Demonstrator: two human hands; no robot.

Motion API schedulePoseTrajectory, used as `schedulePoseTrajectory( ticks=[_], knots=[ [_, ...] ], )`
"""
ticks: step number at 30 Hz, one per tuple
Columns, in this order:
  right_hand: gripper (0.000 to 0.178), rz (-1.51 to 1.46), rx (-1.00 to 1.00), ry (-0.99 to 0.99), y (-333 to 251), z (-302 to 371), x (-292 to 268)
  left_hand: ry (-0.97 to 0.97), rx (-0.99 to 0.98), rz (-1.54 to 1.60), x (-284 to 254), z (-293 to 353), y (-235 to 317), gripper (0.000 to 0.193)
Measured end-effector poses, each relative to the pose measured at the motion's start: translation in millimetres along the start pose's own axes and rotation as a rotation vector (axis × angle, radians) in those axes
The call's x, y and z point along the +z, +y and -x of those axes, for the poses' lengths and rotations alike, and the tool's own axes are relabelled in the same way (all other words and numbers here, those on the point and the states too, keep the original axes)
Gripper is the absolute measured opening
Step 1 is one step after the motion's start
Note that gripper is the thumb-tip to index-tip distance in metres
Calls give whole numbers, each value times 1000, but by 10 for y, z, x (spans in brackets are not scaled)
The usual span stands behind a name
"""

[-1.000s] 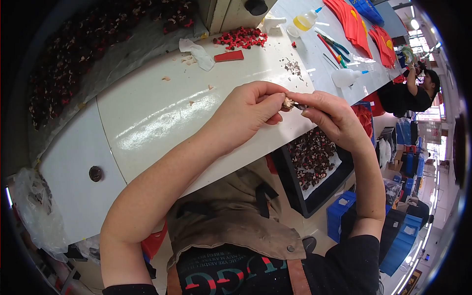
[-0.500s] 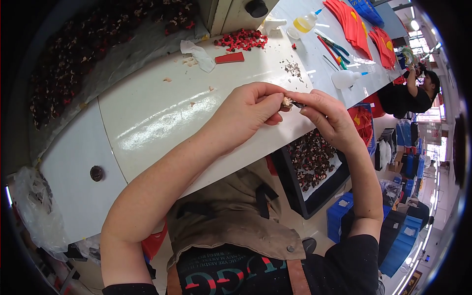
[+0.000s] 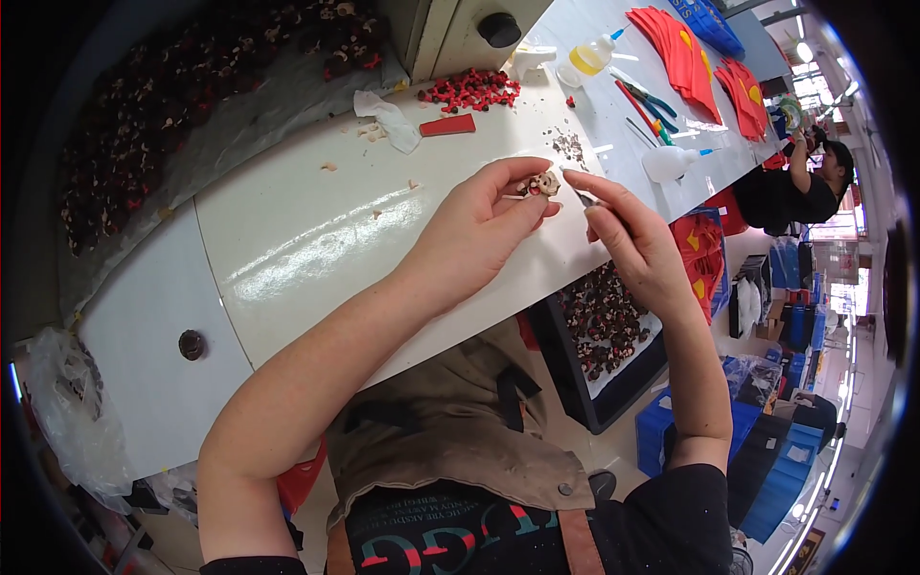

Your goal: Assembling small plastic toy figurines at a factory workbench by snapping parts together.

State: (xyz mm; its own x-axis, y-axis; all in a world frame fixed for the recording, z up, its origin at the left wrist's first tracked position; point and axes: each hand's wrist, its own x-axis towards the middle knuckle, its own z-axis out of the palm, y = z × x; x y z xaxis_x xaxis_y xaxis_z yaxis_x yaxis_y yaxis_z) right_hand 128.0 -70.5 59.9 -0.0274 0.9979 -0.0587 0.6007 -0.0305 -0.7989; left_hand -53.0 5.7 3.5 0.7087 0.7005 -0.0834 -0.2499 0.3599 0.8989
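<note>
Over the white table, my left hand [image 3: 479, 220] pinches a small figurine [image 3: 543, 183], cream-coloured with dark and red parts. Its cream side faces up between my thumb and fingers. A short gap to the right, my right hand [image 3: 637, 240] holds a thin dark tool [image 3: 586, 199]. The tool lies between thumb and forefinger, mostly covered by them, so its exact kind is hard to make out. Its tip is apart from the figurine.
Small red and dark pieces [image 3: 471, 90] lie beside a red strip [image 3: 448, 126] and white tissue [image 3: 388, 120]. A black tray [image 3: 565, 374] of figurines is below the table edge. Farther right are pliers [image 3: 650, 99], a squeeze bottle [image 3: 668, 164] and a person [image 3: 803, 187].
My hands have drawn apart, and the tool has come away from the figurine. The figurine has turned and shows more of its cream side.
</note>
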Motion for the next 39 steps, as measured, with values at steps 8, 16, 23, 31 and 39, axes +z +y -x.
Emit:
schedulePoseTrajectory(
  ticks=[8,16,23,31,39],
  knots=[
    [36,5,28,-16,7,-26,-8,-9,19,-54,20,-43,-49,37],
    [35,25,15,-17,-13,-50,30,-12,27,-48,11,-39,-59,37],
    [35,5,25,-49,-30,-76,24,28,60,-21,0,-42,-108,33],
    [33,100,-71,0,50,-90,110,54,27,-7,-31,-20,-146,32],
    [30,189,-137,52,13,-123,229,79,31,34,-86,49,-103,32]
  ],
)
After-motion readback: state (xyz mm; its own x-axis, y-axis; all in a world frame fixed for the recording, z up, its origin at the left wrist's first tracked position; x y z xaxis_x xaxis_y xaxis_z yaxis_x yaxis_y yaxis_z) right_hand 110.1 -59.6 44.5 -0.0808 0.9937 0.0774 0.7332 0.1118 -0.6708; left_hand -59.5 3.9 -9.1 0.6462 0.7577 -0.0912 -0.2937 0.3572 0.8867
